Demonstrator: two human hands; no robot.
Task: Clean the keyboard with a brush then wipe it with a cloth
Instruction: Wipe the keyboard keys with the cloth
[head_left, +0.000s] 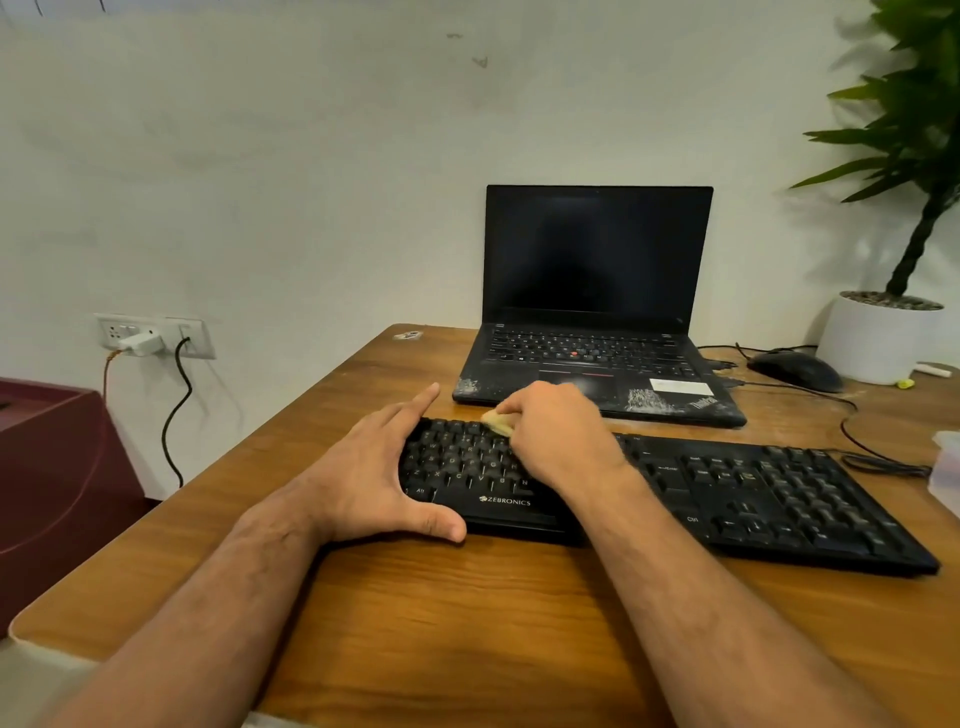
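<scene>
Left hand (374, 467) braces keyboard (727, 493); right grip (550, 431) holds, seemingly, a cloth (497, 422).

"ZEBRONICS" marks the keyboard (675, 499); "ThinkPad" marks the laptop (597, 364).

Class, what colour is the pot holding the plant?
White, seen best in the head view: pot.

We see the keyboard (727, 488) near the desk's (467, 623) front edge, the laptop (597, 312) just behind it toward the back edge. A mouse (797, 370) lies right of the laptop, a pot (878, 343) in the back right corner.
</scene>
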